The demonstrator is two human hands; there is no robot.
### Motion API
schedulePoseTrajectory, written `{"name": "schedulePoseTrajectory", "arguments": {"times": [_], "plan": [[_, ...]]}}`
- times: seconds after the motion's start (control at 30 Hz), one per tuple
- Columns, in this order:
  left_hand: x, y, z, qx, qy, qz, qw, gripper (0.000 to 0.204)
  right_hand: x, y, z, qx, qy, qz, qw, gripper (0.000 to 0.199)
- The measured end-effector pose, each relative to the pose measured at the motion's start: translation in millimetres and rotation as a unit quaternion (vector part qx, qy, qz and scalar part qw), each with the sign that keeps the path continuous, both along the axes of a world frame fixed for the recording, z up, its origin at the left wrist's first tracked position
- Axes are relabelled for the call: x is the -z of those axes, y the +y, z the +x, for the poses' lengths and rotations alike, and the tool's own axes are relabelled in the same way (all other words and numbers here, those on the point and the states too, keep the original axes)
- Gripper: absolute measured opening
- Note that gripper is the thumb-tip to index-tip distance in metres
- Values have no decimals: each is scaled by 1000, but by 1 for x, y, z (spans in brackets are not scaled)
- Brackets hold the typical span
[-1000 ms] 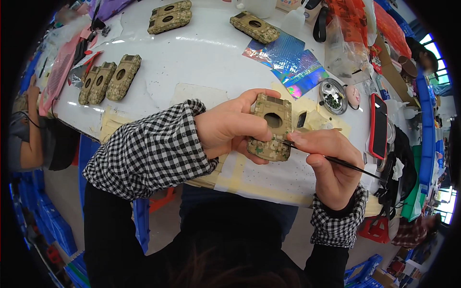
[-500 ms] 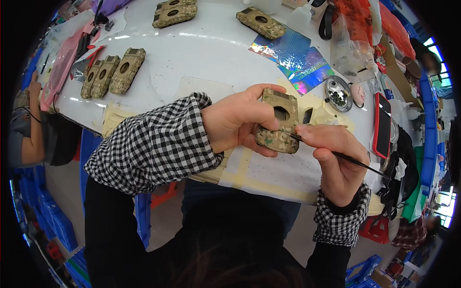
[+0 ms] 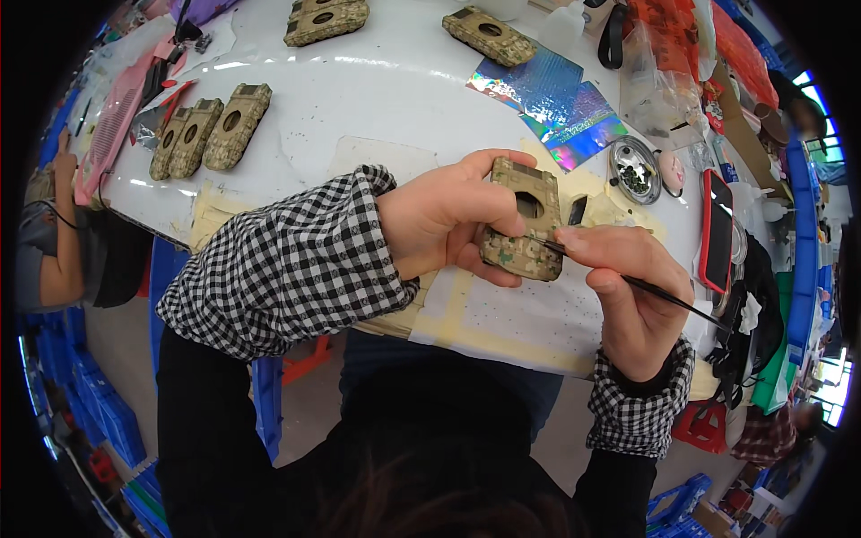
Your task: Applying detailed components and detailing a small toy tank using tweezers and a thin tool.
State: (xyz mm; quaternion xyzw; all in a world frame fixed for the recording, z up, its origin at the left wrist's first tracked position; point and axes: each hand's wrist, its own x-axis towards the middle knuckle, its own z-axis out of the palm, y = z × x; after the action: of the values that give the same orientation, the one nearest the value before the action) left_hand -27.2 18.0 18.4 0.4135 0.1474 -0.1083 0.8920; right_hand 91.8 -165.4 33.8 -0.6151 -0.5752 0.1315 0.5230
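Note:
In my left hand (image 3: 453, 215) is a toy tank hull (image 3: 525, 255) in tan and green camouflage, with a round hole in its top. My thumb presses on its upper face, and the fingers curl round its far and near ends. My right hand (image 3: 632, 278) pinches a thin black tweezers-like tool (image 3: 659, 294). Its tip meets the hull's top just below the hole; whether it grips anything there is too small to tell. Right of the hands stands a round metal dish (image 3: 615, 184) with small dark green bits in it.
Several similar hulls lie at the left (image 3: 237, 127), the back (image 3: 327, 22) and the back right (image 3: 489, 38). Shiny holographic sheets (image 3: 574, 117), a red-edged phone (image 3: 716, 233) and plastic bags (image 3: 659, 90) are at the right. Paper (image 3: 484, 314) covers the table's front edge. Another person's arm (image 3: 63, 215) is far left.
My hands stay on the hull, with the black tool's tip still at its top. The hull sits slightly higher and farther right in view; the whole scene has shifted a little.

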Motion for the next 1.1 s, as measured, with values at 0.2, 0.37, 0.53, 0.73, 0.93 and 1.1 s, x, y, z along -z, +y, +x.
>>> {"name": "schedulePoseTrajectory", "arguments": {"times": [0.2, 0.37, 0.53, 0.73, 0.93, 1.1], "plan": [[3, 1, 1, 4, -5, 1, 1000, 67, 1, 0, 0, 3, -4, 2, 1000, 16], [2, 1, 0, 5, -5, 0, 1000, 67, 0, 0, 0, 5, -10, 0, 1000, 16], [2, 1, 0, 5, -6, 4, 1000, 67, 0, 0, 0, 7, -7, 1, 1000, 16], [1, 1, 0, 7, -8, 7, 1000, 67, 1, 0, -1, 9, -6, 4, 1000, 16], [1, 1, 0, 4, -9, 4, 1000, 66, 0, 0, 0, 10, -13, 6, 1000, 16], [2, 1, -1, 2, -10, 2, 1000, 67, 3, 0, 0, 8, 0, 8, 1000, 17]]}}
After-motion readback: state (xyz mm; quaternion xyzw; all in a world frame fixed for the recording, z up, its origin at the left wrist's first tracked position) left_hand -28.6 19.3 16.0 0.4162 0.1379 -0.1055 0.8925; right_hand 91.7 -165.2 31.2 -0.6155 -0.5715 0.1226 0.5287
